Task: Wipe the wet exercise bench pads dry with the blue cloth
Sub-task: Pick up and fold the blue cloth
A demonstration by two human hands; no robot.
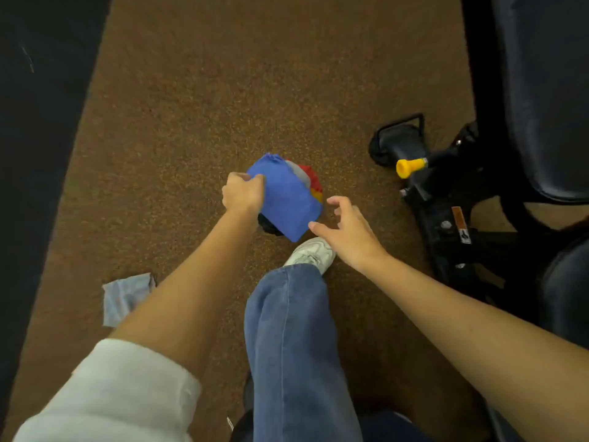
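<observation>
A folded blue cloth [287,199] lies on top of a small pile of cloths over the brown floor. My left hand [243,194] grips the blue cloth's left edge, fingers curled over it. My right hand [345,229] hovers just right of the cloth's lower corner with fingers spread and loosely bent, holding nothing. Dark padded bench pads [548,100] fill the right edge of the view, with another pad [565,288] lower down.
Under the blue cloth show grey, red and yellow cloths [314,183]. The bench's black frame with a yellow knob [409,166] stands at right. A pale crumpled cloth [126,298] lies on the floor at left. My leg and white shoe [310,253] are below the pile.
</observation>
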